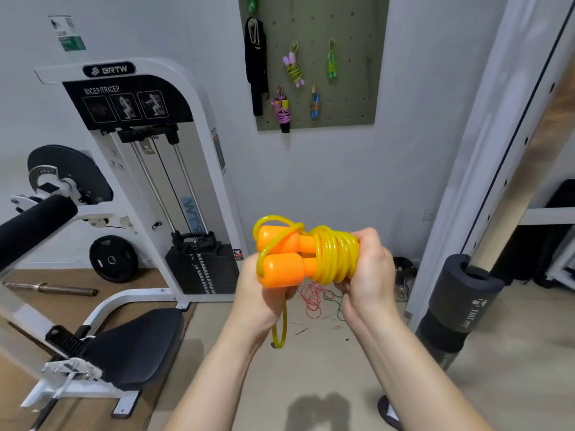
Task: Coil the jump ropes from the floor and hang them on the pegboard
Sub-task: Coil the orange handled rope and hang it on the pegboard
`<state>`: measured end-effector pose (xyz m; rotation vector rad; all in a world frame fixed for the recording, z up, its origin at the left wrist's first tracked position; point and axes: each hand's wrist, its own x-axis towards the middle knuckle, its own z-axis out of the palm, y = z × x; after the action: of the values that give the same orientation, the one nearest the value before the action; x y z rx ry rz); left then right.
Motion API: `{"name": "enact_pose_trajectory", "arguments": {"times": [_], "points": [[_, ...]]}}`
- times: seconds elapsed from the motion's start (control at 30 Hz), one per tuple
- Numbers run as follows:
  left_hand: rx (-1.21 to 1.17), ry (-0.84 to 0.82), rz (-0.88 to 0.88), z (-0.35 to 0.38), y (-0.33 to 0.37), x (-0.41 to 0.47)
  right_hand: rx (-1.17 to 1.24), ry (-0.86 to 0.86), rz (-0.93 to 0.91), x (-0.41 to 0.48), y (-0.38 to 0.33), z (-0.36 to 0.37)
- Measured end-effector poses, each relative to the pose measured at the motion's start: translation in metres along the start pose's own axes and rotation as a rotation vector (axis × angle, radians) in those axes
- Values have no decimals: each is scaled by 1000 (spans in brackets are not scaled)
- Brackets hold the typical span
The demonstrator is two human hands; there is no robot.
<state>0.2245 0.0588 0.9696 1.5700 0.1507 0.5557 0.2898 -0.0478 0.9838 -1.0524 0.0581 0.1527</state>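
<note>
A jump rope with two orange handles (281, 259) and a yellow cord (334, 255) is held at chest height in front of me. The cord is wound in several turns around the handles. My left hand (261, 301) grips the handles from below. My right hand (365, 265) holds the wound end. A loose yellow loop (279, 329) hangs down under my left hand. The green pegboard (351, 88) hangs on the wall ahead, with several coiled ropes (294, 65) on it. Red and green ropes (314, 301) lie tangled on the floor by the wall.
A white bicep/tricep machine (149, 169) with a black seat (137, 346) fills the left side. A white rack post (485, 169) with a black foam pad (457, 306) stands on the right. A barbell (53, 288) and weight plate (113, 259) lie at the left.
</note>
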Motion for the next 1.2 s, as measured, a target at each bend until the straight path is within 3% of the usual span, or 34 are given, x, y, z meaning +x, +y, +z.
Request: {"name": "enact_pose_trajectory", "arguments": {"times": [0.2, 0.3, 0.37, 0.43, 0.57, 0.73, 0.83, 0.9, 1.03, 1.2], "points": [[78, -181, 63, -10, 5, -16, 81, 136, -44, -2, 10, 2], [3, -323, 129, -18, 9, -17, 86, 163, -66, -6, 16, 3], [-3, -297, 144, -18, 4, -19, 54, 178, -129, -10, 26, 3], [-45, -170, 146, -18, 3, -19, -72, 156, -236, -14, 39, -1], [-66, -215, 145, -43, -2, -16, -575, -236, -500, -14, 43, -28], [31, -361, 57, -52, -2, -12, -881, -691, -357, -18, -6, -17], [58, -362, 23, -45, -4, -11, -989, -728, -357, -25, -7, -3], [44, -345, 8, -42, -3, -12, -903, -771, -239, -22, -8, -7], [-45, -241, -118, -44, -9, -7, -441, -905, 115, -18, 5, -18], [-32, -342, -147, -50, -2, -4, -340, -839, 90, -17, 20, -16]]}}
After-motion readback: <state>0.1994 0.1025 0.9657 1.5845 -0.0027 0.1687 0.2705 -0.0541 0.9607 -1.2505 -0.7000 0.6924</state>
